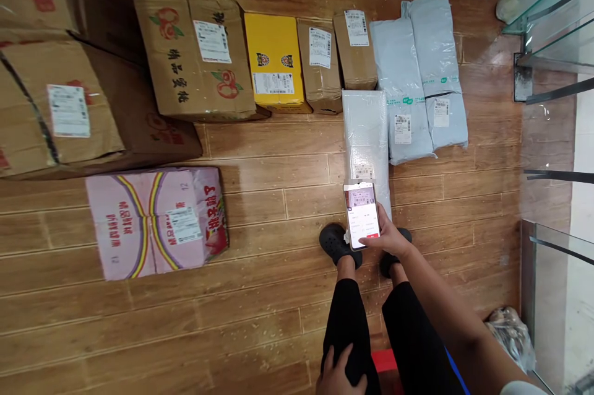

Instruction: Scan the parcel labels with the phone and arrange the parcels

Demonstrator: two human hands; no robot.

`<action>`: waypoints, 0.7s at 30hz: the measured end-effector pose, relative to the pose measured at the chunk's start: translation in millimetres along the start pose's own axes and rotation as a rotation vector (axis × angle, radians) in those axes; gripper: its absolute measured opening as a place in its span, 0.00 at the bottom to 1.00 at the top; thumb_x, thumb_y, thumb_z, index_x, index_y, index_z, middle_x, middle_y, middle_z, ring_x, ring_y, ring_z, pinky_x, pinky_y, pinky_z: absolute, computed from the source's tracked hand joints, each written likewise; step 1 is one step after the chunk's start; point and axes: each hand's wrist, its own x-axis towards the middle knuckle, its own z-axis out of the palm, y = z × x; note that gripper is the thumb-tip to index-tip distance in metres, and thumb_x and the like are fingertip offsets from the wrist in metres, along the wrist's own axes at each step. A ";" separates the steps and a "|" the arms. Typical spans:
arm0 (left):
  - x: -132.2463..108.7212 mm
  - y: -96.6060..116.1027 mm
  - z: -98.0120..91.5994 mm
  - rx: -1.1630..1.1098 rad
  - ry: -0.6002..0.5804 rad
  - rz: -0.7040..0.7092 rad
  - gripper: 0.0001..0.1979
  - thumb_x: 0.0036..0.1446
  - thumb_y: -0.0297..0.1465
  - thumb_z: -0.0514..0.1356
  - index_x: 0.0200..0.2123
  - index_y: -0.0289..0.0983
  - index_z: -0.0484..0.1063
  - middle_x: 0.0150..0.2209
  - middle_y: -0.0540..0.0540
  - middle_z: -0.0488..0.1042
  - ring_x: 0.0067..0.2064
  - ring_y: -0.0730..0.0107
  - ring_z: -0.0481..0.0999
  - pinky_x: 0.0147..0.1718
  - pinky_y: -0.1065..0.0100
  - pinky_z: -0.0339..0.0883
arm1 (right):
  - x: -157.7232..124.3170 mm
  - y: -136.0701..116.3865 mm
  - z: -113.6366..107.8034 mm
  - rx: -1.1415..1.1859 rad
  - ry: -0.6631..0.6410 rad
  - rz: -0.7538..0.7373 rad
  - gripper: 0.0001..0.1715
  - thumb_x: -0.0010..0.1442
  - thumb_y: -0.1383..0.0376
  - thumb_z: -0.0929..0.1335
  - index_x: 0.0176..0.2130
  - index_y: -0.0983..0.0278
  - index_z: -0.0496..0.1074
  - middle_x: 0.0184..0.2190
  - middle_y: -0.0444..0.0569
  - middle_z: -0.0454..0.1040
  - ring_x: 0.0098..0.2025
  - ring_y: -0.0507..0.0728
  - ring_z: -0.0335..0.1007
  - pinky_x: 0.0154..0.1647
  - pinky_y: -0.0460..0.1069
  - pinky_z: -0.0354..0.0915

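Note:
My right hand (388, 237) grips a smartphone (361, 221), its thumb over the lower part of the lit screen. On that screen a label shows at the top, with text lines and a red button below. Beneath the phone lies a long package in bubble wrap (365, 129), its barcode label (364, 172) just past the phone's top edge. My left hand (341, 376) rests on my left thigh, fingers spread, holding nothing.
Cardboard boxes (171, 91), a yellow box (273, 42) and grey mailer bags (401, 60) line the wooden floor. A pink box (139, 221) lies at left. Glass shelving (561, 60) and a plastic bag (510, 333) are at right.

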 end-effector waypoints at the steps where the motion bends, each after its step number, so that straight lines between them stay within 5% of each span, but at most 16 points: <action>1: -1.1 1.9 -0.9 0.006 -0.005 -0.010 0.31 0.57 0.30 0.58 0.65 0.41 0.65 0.73 0.36 0.52 0.66 0.55 0.67 0.63 0.62 0.60 | -0.5 -0.1 0.0 -0.003 0.006 0.001 0.51 0.41 0.65 0.81 0.60 0.54 0.61 0.54 0.48 0.74 0.59 0.64 0.69 0.61 0.60 0.65; 21: -11.1 15.4 -10.5 -0.026 -0.008 -0.050 0.30 0.57 0.27 0.59 0.64 0.39 0.66 0.73 0.35 0.51 0.66 0.56 0.67 0.64 0.62 0.58 | -4.1 1.6 -1.8 0.002 0.009 -0.003 0.51 0.42 0.65 0.80 0.60 0.54 0.60 0.57 0.49 0.72 0.59 0.63 0.70 0.61 0.59 0.66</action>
